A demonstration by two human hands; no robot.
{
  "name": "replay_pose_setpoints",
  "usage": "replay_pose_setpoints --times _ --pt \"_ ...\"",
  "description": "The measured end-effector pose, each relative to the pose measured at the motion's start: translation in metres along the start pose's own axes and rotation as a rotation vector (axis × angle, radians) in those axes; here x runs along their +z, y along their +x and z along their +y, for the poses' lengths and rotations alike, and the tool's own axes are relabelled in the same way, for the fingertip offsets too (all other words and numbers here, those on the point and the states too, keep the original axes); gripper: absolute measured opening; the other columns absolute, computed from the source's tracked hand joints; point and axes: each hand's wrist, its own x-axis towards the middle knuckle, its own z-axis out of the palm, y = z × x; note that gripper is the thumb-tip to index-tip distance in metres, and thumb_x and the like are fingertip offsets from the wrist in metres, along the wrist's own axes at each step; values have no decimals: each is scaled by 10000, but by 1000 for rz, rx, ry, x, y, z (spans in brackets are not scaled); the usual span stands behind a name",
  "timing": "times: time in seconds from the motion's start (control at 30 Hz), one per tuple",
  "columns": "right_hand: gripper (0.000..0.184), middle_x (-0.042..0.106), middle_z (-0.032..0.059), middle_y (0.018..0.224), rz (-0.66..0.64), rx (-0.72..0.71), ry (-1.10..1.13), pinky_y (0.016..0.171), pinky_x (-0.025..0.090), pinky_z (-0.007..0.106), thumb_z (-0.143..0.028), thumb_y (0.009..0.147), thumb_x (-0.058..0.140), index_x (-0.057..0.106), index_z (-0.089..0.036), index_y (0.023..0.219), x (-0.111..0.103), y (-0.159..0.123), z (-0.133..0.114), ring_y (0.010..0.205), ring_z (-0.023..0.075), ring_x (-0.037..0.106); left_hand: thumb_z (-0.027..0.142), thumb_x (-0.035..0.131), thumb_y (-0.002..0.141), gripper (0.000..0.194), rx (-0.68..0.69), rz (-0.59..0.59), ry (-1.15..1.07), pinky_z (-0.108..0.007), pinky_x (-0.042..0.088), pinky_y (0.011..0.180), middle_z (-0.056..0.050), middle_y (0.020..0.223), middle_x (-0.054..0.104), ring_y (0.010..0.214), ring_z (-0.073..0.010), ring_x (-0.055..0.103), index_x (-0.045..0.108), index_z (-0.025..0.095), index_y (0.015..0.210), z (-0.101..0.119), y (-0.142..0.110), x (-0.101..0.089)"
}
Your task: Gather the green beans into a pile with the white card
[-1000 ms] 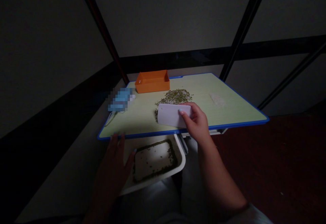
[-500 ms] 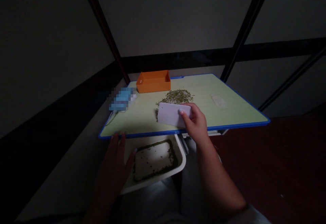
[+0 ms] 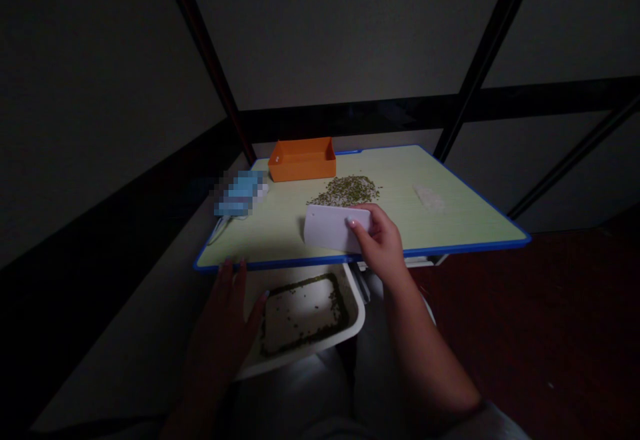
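Note:
My right hand grips the right end of a flat white scraper, thumb on the near face. The scraper stands tilted on the light green tabletop close to the blue front edge. Just beyond it lies a spread of small green seed-like bits. Below the table edge is a white tub with more green bits gathered around its bottom edges and a few scattered over the middle. My left hand, dim in shadow, rests with fingers apart over the tub's left side, fingertips by the table edge.
An orange open box stands at the table's back left. Left of it lies a blurred blue object with a white cable. A small pale pile sits on the right of the table. Panelled walls rise behind.
My right hand has shifted the scraper slightly left and toward the front edge. Bits that showed by the scraper's left end no longer show there. My left hand stays in place.

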Motion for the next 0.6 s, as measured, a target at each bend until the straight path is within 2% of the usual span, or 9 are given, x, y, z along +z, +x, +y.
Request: replay_pose_setpoints --times 0.13,0.27,0.37,0.43,0.5,0.6 --pt "135 707 30 950 20 -15 -19 759 508 301 -297 883 605 619 -238 1003 -3 -1 -6 882 198 647 565 348 903 729 -11 -8 1 -499 363 1165 -211 1578 348 1475 -315 329 348 110 1473 0 0 0" --pt "143 732 24 954 37 -80 -71 746 536 295 -297 912 571 646 -256 1026 4 -11 -25 882 201 679 555 353 900 726 -21 -4 -5 -489 372 1162 -196 1588 339 1482 -305 316 326 126 1486 2 0 -2" --pt "260 770 26 963 -130 -189 -255 734 560 314 -244 911 547 684 -306 1123 20 -26 -42 805 210 711 530 350 903 705 -11 -2 -10 -494 374 1160 -190 1593 331 1485 -304 311 323 136 1486 2 0 -2" --pt "359 779 37 1052 -271 -328 -401 816 572 361 -195 882 551 685 -331 1186 36 -37 -50 876 237 728 508 360 900 700 1 2 -11 -512 365 1164 -197 1595 321 1489 -314 301 313 131 1488 -1 -1 0" --pt "381 757 61 1154 -382 -450 -509 874 577 404 -224 888 548 676 -327 1232 51 -48 -56 972 268 728 481 381 891 694 27 -6 -16 -528 355 1172 -194 1588 336 1493 -323 287 307 132 1486 -6 -3 4" --pt "412 752 124 1152 -470 -558 -621 843 597 454 -315 916 519 641 -272 1307 68 -63 -64 964 326 736 415 396 883 652 45 -26 -24 -529 370 1166 -177 1566 376 1492 -328 290 316 159 1477 -17 -6 13"
